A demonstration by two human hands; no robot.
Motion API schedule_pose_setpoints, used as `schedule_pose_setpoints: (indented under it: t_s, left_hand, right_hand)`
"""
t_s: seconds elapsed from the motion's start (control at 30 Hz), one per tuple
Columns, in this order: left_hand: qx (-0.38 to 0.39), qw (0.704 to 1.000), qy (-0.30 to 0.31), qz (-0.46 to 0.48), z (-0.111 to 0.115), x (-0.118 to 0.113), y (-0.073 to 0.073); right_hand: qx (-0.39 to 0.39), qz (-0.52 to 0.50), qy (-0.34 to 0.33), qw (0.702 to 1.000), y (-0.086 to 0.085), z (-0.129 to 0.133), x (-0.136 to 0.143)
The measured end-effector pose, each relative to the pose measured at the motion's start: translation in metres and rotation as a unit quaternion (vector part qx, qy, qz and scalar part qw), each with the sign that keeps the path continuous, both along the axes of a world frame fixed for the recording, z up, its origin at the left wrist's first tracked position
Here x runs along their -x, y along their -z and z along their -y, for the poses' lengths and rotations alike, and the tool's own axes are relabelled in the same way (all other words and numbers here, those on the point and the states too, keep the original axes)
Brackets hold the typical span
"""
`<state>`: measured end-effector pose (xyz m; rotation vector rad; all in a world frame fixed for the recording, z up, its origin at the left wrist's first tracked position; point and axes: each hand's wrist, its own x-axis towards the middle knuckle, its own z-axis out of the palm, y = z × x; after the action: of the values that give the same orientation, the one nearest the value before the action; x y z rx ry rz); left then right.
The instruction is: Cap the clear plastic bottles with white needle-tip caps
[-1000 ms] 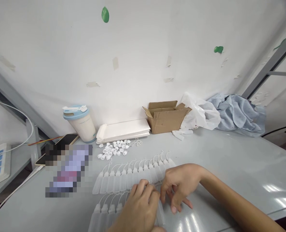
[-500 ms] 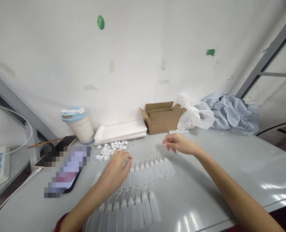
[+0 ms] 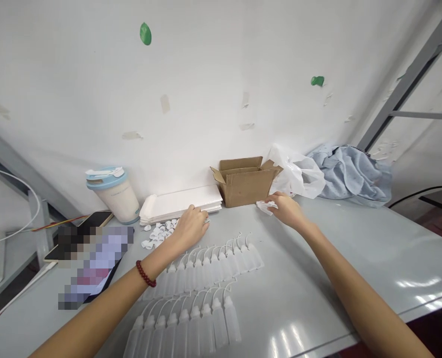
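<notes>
My left hand (image 3: 193, 226) is over the back of the desk with its fingers curled down, beside a pile of small white caps (image 3: 157, 233). What its fingertips pinch, if anything, is hidden. My right hand (image 3: 286, 211) reaches in front of the cardboard box, its fingers closed on a translucent plastic bottle (image 3: 264, 206) that is partly covered. Nearer to me lie two rows of slim translucent bottles, a back row (image 3: 215, 266) and a front row (image 3: 194, 323), each bottle with a thin curved white tube at its neck.
An open cardboard box (image 3: 246, 186), a white plastic bag (image 3: 299, 174) and blue cloth (image 3: 351, 171) line the wall. To the left are white stacked packets (image 3: 179, 199), a lidded cup (image 3: 118, 196) and two phones, one dark (image 3: 97, 219), one with a blurred screen (image 3: 105, 253).
My left hand has moved from above the back bottle row to beside the caps. My right hand has moved back and right onto the translucent bottle. The view has shifted slightly.
</notes>
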<state>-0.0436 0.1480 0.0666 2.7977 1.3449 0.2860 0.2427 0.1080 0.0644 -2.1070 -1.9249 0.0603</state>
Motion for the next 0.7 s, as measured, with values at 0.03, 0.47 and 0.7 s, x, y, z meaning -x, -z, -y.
schedule_pose_setpoints:
  t_s: [0.03,0.47,0.7]
  left_hand:
    - [0.002,1.0,0.002,-0.001,-0.001,-0.002,0.002]
    - [0.089,0.979,-0.05,0.179,0.003,0.02,-0.013]
    - [0.143,0.934,-0.139,0.297,0.029,0.045,-0.012]
  right_hand:
    - [0.004,0.004,-0.002,1.0,0.001,-0.001,-0.003]
    - [0.054,-0.005,-0.056,0.997,0.024,-0.011,-0.006]
    - [0.005,-0.023,-0.083,0.996,0.017,0.0,0.014]
